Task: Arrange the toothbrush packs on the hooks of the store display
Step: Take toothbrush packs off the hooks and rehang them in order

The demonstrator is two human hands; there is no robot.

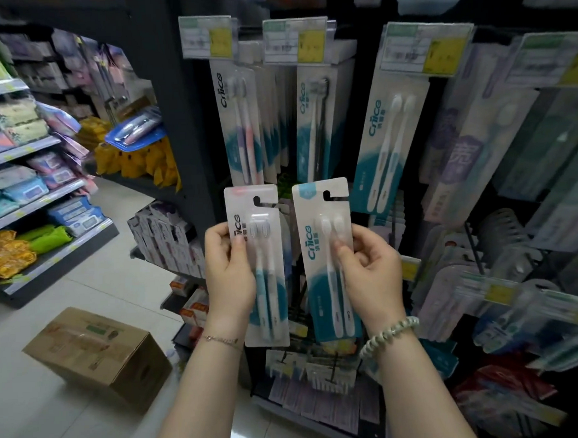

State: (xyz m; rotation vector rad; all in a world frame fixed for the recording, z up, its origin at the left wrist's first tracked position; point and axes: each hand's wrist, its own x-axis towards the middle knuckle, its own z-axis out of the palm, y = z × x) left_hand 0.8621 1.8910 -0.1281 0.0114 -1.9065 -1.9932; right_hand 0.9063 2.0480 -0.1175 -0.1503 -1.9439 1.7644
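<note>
My left hand [229,273] pinches one toothbrush pack [263,269], right hand [370,275] another [328,260], both below the hanging rows; hooks [274,205] look blurred, so slots may miss.

Bare forearms [202,395]; thin chain bracelet [221,339] below left hand [229,270], pale green beaded bracelet [388,335] below right hand [371,275]

A closed cardboard box [95,353] sits on the tiled floor [126,283]. On the left, shelves [55,190] carry blue wipe packs [74,216]. Farther back, a blue blister pack [135,129] lies on yellow bags [138,158]. Small white boxes [163,236] stand below them.
</note>
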